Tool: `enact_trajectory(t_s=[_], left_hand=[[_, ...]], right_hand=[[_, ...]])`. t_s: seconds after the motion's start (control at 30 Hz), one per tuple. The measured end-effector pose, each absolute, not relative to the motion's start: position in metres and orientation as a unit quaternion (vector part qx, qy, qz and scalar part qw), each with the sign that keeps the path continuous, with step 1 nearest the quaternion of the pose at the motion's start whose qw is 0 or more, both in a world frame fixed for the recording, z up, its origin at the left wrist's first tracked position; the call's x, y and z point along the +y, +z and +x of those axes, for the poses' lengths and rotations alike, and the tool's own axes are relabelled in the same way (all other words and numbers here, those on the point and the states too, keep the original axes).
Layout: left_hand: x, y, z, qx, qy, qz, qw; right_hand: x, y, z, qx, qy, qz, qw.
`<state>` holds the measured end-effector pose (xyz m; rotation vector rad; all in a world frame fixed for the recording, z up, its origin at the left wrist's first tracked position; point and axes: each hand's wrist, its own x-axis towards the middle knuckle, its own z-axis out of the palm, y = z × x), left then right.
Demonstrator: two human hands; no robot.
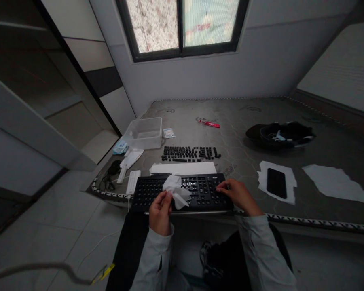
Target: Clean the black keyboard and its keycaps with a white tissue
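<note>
A black keyboard (206, 196) lies across the near edge of the mat, its keycaps off in many places. Between thumb and fingers, my left hand (161, 212) pinches a crumpled white tissue (177, 192) over the keyboard's middle. My right hand (238, 195) rests at the keyboard's right end with its fingertips drawn together; whatever they hold, if anything, is too small to make out. Behind the keyboard, loose black keycaps (186, 152) are laid out in rows. A white strip (197, 167) lies between these keycaps and the keyboard.
A clear plastic bin (145, 133) stands at the back left, near a white power strip (133, 182). On the right are a phone (276, 183) on white paper, another paper sheet (336, 182) and a dark cap (279, 135). A red packet (210, 123) lies farther back.
</note>
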<state>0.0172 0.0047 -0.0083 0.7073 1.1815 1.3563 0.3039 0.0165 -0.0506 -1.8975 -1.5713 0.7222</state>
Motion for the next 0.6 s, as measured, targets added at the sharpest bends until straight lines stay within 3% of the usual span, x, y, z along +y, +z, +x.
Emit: enact_trajectory(t_s=[0.6], left_hand=[[0.0046, -0.0045, 0.0187, 0.506, 0.578, 0.292, 0.57]], right_hand=[[0.0178, -0.0424, 0.2984, -0.64, 0.272, -0.675, 0.245]])
